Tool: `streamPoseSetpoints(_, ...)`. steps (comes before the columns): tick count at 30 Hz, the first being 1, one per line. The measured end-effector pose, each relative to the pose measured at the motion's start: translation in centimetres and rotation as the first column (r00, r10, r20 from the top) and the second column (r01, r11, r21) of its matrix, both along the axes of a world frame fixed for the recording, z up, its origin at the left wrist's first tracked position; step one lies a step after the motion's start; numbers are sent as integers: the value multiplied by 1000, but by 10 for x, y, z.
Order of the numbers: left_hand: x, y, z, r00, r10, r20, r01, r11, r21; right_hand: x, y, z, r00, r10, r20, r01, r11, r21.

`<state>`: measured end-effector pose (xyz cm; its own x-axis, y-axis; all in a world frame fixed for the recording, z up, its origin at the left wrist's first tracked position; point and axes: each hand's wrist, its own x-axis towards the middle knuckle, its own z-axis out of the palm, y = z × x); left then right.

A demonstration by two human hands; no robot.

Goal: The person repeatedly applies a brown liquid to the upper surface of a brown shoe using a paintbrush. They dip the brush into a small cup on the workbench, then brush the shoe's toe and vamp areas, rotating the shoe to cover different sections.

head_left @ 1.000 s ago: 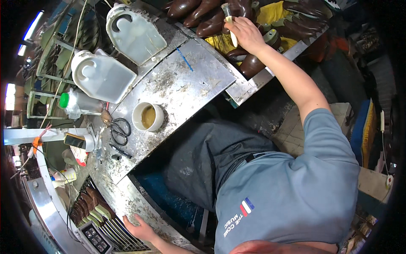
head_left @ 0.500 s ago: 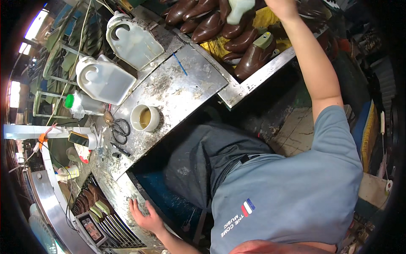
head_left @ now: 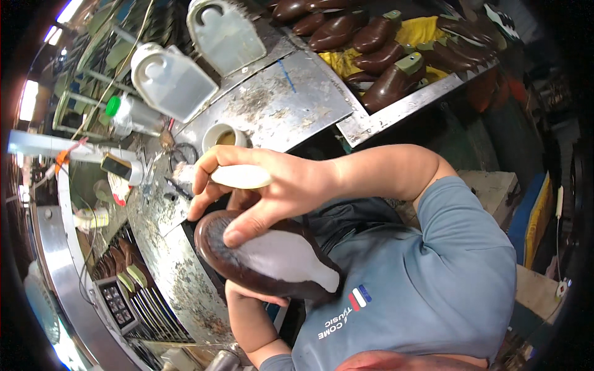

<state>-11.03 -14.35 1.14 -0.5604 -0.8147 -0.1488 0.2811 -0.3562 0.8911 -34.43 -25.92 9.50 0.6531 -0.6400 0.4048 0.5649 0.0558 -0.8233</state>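
A brown leather shoe upper on its last (head_left: 291, 290) is held sole side up in front of my chest. Its rounded, dark-creased end points left, and a pale grey sole panel (head_left: 288, 253) runs along the middle. My right hand (head_left: 272, 191) is over it, thumb pressed on the panel near the creased end. A white oval piece (head_left: 241, 177) sits among the curled fingers of that hand; its kind is unclear. From below, my left hand (head_left: 253, 294) supports the shoe, most of its fingers hidden.
Several brown lasted shoes (head_left: 390, 80) lie on yellow cloth in a metal-edged tray, far right. On the worn metal bench (head_left: 260, 99) stand a white cup (head_left: 226, 135) of brownish liquid, cut-open plastic jugs (head_left: 176, 83) and a green-capped bottle (head_left: 133, 114). A heater-like grille (head_left: 161, 315) is at left.
My right hand has come from the shoe tray down to my chest. My left hand has left the bench edge and now holds the shoe from underneath. The whole view has shifted slightly.
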Motion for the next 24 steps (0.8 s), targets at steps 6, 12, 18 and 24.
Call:
streamPoseSetpoints(6, 26, 80, -48, 921, 315, -227, -294, 948, 122, 8, -64, -3, 735, -445, -513, 262, 883, -391)
streamPoseSetpoints(12, 41, 143, -76, 858, 489, -155, -476, 872, 113, 23, -117, -32, 350, -772, -530, 46, 580, -814)
streamPoseSetpoints(18, 39, 159, -86, 758, 633, -160, -619, 774, 134, 50, -138, -78, 226, -814, -535, -144, 516, -845)
streamPoseSetpoints(24, 47, 178, -88, 619, 770, -157, -777, 629, 18, 41, -118, -36, 416, -883, -216, 229, 332, -915)
